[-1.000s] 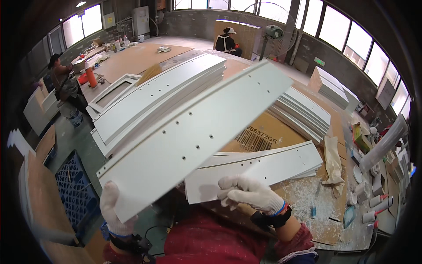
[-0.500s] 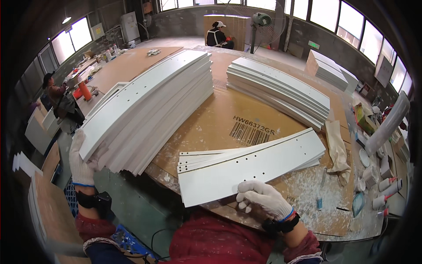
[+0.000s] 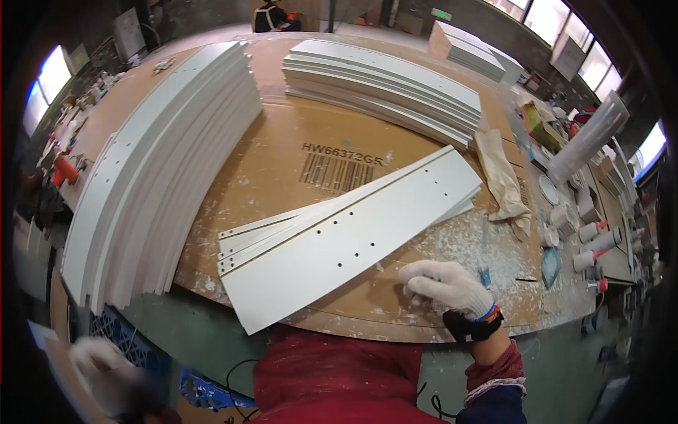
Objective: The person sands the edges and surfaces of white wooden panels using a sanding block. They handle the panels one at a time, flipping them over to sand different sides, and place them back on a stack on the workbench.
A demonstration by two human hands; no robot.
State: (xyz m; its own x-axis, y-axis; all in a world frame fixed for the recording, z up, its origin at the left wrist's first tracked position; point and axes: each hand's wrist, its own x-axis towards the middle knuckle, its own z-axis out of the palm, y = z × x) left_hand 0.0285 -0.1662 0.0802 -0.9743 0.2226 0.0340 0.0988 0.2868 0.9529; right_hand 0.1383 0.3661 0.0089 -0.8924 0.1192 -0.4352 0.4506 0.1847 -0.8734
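My right hand [image 3: 446, 286], in a white knitted glove, is over the cardboard just right of the near white panels. Its fingers are curled in, and whatever may be inside them is hidden. A long white drilled panel [image 3: 304, 272] lies aslant on top of several similar panels [image 3: 236, 244] fanned out beneath it. My gloved left hand [image 3: 102, 364] is low at the left, below the tall stack of white panels [image 3: 152, 134] and apart from it. Motion smears its fingers.
Another stack of white panels [image 3: 381, 78] stands at the back. Brown cardboard [image 3: 247, 155] covers the table, with white flakes [image 3: 459, 244] and a cream cloth [image 3: 500, 180] on it. Bottles [image 3: 597, 244] and a plastic-wrapped roll [image 3: 586, 138] are at the right. A blue crate [image 3: 127, 336] sits below left.
My left hand has left the tall stack and dropped down. My right hand has come off the top panel to its right. The view has turned right and down.
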